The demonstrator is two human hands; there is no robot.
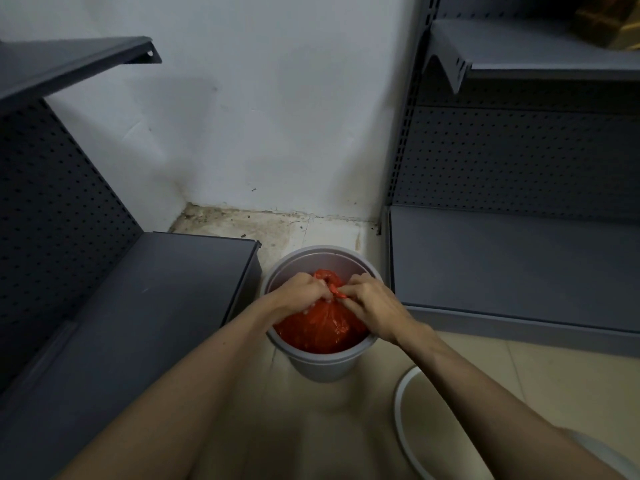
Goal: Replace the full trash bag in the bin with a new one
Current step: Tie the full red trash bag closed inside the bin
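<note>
Both hands, left hand (pixel 304 292) and right hand (pixel 367 301), pinch the gathered neck of the soft, bulging red plastic trash bag (pixel 322 327) in the round grey plastic bin (pixel 322 362), the likeliest firm hold on such slippery film.

A single wide-angle view is being taken from the person's head, being aimed forward and steeply down. The bin (pixel 320 362) is being framed close, near centre, with both forearms being seen entering from the bottom edge.

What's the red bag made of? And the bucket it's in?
The red bag looks like thin glossy plastic: it crinkles and shines where the hands gather it. The bin seems smooth, matte grey plastic with a molded rim, though painted metal can't be ruled out.
</note>
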